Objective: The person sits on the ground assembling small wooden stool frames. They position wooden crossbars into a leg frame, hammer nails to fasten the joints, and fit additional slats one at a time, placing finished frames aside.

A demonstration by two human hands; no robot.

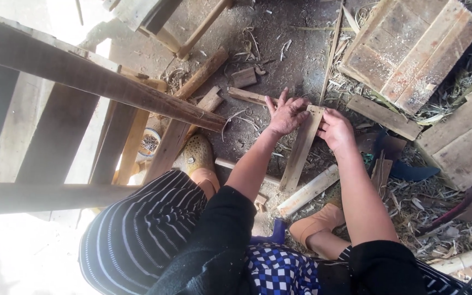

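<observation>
I look down at a dirt floor strewn with wood scraps. A flat wooden slat (pixel 300 153) lies slanted in front of me, its top end meeting a second thin slat (pixel 246 96) that runs off to the left. My left hand (pixel 286 113) rests spread over the joint where the two slats meet. At the slat's top right edge, my right hand (pixel 335 130) grips the wood with curled fingers. My feet in tan shoes (pixel 196 156) stand either side of the slat's lower end.
A wooden frame of dark beams (pixel 99 82) stands at the left. Board panels (pixel 411 49) lie at the upper right among straw. A pale round stick (pixel 308 190) lies by my right foot. A small tin of nails (pixel 149 142) sits under the frame.
</observation>
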